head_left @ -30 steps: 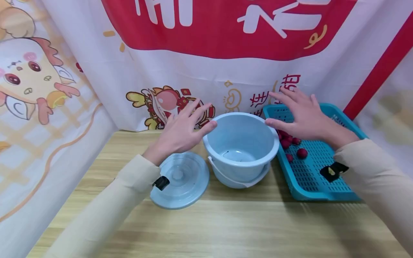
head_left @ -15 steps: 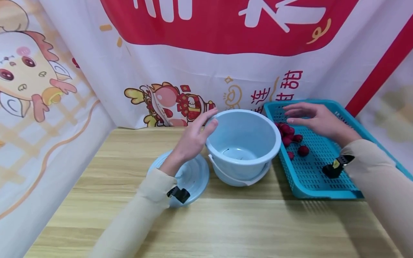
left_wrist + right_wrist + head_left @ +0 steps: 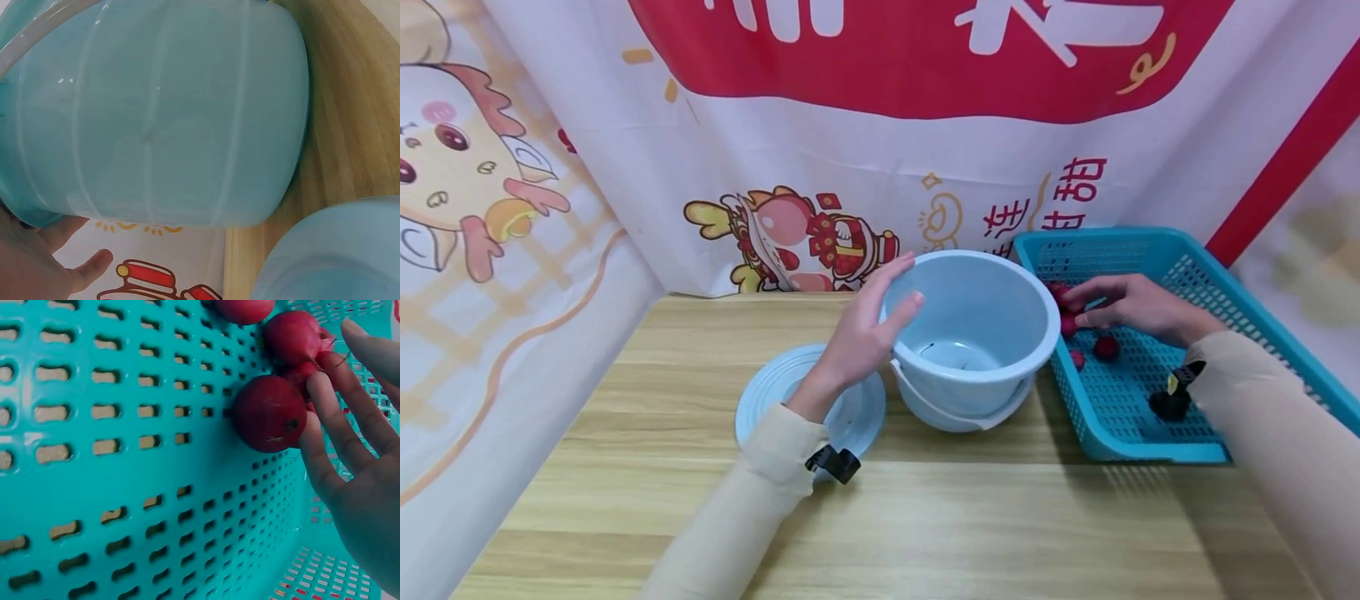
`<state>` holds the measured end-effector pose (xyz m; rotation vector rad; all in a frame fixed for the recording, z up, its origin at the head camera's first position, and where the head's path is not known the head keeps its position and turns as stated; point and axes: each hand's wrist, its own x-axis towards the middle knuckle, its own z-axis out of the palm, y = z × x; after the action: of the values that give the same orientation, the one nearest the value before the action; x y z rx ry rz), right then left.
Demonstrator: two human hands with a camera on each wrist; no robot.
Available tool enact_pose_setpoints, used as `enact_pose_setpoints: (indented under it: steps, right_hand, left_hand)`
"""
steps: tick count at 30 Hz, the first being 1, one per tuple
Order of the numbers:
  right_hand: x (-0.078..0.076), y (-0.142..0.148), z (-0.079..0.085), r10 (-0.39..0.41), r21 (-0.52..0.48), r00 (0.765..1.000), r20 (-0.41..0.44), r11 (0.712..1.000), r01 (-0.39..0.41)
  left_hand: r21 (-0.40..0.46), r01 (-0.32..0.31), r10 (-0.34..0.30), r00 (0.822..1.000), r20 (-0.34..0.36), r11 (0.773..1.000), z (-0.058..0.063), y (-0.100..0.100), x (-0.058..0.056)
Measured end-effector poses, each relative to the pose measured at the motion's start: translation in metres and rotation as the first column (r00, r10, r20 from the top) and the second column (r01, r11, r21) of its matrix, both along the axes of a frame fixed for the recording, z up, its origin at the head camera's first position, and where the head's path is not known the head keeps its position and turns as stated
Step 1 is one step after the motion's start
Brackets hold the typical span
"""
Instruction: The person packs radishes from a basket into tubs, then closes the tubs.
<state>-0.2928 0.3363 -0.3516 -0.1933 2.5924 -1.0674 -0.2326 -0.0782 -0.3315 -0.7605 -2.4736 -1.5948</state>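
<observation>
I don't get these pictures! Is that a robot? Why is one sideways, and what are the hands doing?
No robot here, just a person's two bare hands. A camera on the head took the wide picture, looking down. Each wrist wears a small black camera too. The left one shows the light blue bucket tipped sideways, because that camera is turned; the bucket really stands upright. The right one looks into the teal basket.

On the wooden table, a round blue lid lies left of the bucket, and the basket of red radishes sits on the right.

The left hand is at the bucket's rim. The right hand reaches in, its fingers among the radishes. I don't see it lifting one.
</observation>
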Motion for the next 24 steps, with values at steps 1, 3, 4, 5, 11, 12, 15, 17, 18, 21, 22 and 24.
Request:
enact_pose_setpoints:
  steps: [1, 3, 4, 5, 11, 12, 15, 17, 18, 21, 22, 24]
  right_hand:
    - [0.0, 0.0, 0.0, 0.008, 0.008, 1.0, 0.005, 1.0, -0.008]
    - [-0.001, 0.001, 0.0, 0.016, 0.02, 1.0, 0.012, 1.0, -0.016]
    - [-0.001, 0.001, 0.0, 0.018, 0.025, 1.0, 0.019, 1.0, -0.018]
    - [-0.001, 0.001, -0.001, 0.018, 0.029, 1.0, 0.025, 0.999, -0.019]
    - [-0.001, -0.001, -0.002, 0.035, 0.101, 0.999, 0.028, 0.994, -0.038]
    - [-0.001, -0.002, -0.002, 0.041, 0.115, 0.999, 0.026, 0.992, -0.044]
    - [0.0, -0.005, -0.003, 0.066, 0.144, 0.998, 0.018, 0.987, -0.068]
    - [0.0, -0.009, -0.003, 0.083, 0.155, 0.996, 0.013, 0.984, -0.084]
    - [0.0, -0.011, -0.003, 0.094, 0.161, 0.996, 0.007, 0.982, -0.094]
    - [0.0, -0.017, -0.003, 0.127, 0.188, 0.992, -0.018, 0.975, -0.122]
    - [0.0, -0.019, -0.003, 0.139, 0.198, 0.99, -0.028, 0.971, -0.131]
    - [-0.001, -0.022, -0.003, 0.159, 0.217, 0.986, -0.047, 0.965, -0.145]
  left_hand:
    - [-0.003, 0.001, -0.001, 1.0, -0.003, 1.0, 0.0, 0.001, 0.0]
    - [-0.013, 0.006, -0.006, 1.0, -0.004, 1.0, -0.001, 0.002, 0.0]
    - [-0.018, 0.007, -0.007, 1.0, -0.003, 1.0, -0.001, 0.003, 0.0]
    - [-0.021, 0.01, -0.01, 1.0, -0.001, 1.0, -0.001, 0.003, 0.0]
    - [-0.029, 0.031, -0.031, 0.999, 0.009, 0.999, -0.002, 0.005, 0.0]
    - [-0.034, 0.035, -0.035, 0.999, 0.011, 0.999, -0.002, 0.005, 0.0]
    - [-0.05, 0.042, -0.041, 0.999, 0.016, 0.998, 0.0, 0.005, 0.0]
    - [-0.06, 0.039, -0.038, 0.999, 0.021, 0.997, 0.001, 0.005, 0.0]
    - [-0.062, 0.038, -0.037, 0.999, 0.023, 0.997, 0.002, 0.005, 0.0]
    - [-0.064, 0.032, -0.03, 0.999, 0.032, 0.997, 0.002, 0.003, 0.0]
    - [-0.063, 0.03, -0.028, 0.999, 0.034, 0.998, 0.002, 0.003, 0.0]
    - [-0.059, 0.026, -0.024, 0.999, 0.038, 0.998, 0.002, 0.002, 0.0]
